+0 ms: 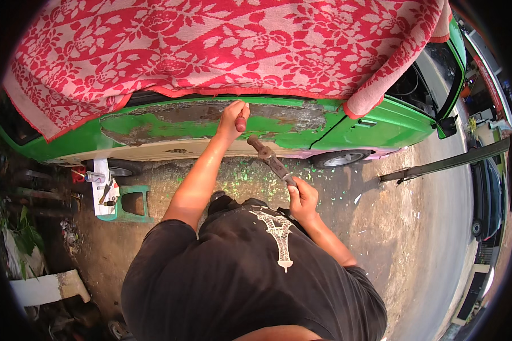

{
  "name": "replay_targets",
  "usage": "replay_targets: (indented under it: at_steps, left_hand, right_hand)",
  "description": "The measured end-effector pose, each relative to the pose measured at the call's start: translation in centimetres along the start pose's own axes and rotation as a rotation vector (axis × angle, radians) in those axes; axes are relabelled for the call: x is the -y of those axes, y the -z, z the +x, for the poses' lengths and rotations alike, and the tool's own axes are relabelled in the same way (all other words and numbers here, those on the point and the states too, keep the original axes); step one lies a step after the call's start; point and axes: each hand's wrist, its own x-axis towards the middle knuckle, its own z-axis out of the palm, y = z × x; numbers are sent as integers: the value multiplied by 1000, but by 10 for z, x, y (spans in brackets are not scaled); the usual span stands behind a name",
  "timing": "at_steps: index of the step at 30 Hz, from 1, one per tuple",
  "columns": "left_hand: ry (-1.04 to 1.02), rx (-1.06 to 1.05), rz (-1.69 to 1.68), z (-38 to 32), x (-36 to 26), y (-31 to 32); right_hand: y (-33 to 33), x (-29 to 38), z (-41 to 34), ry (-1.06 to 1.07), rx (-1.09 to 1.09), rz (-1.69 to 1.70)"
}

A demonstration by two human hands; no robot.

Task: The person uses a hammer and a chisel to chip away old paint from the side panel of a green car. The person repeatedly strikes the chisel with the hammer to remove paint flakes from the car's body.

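Observation:
My left hand (234, 116) is closed around a tool with a red handle (240, 123), held against the side of a green van (379, 132). The tool's far end is hidden by the hand. In my right hand (304, 198) is a hammer (269, 158), its head raised just below and right of the red handle's end, apart from it. Around the left hand, a band of the side panel shows bare grey-brown patches (196, 117) with ragged green paint edges. A red and pink floral blanket (222, 47) hangs over the windows and roof.
Green paint flakes (243, 179) litter the ground. At left stands a green plastic stool (132, 204) bearing a can (94, 177) and small tools on a white sheet. A slanted post (443, 162) rises at right; beyond the road sits a dark car (486, 200).

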Motion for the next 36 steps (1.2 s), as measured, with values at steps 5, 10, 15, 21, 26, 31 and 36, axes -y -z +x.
replay_targets:
  at_steps: [5, 10, 15, 21, 26, 31, 36]
  left_hand:
    - [70, 59, 33, 5, -6, -6]
    - [107, 25, 32, 12, -5, 2]
    - [64, 29, 26, 10, -4, -4]
    - [75, 0, -7, -9, -1, -1]
    - [147, 31, -40, -50, 5, -1]
    - [75, -29, -52, -55, -3, 1]
    - [34, -34, -85, -43, 0, 1]
  right_hand:
    - [-4, -3, 18, -59, 76, -158]
    - [-4, 3, 13, -85, 40, -85]
    - [-11, -7, 20, -17, -77, -43]
    - [0, -31, 6, -366, -1, -129]
    - [4, -43, -16, -425, -91, -40]
    - [4, -55, -25, -548, -145, 122]
    - [7, -59, -19, -570, -166, 140]
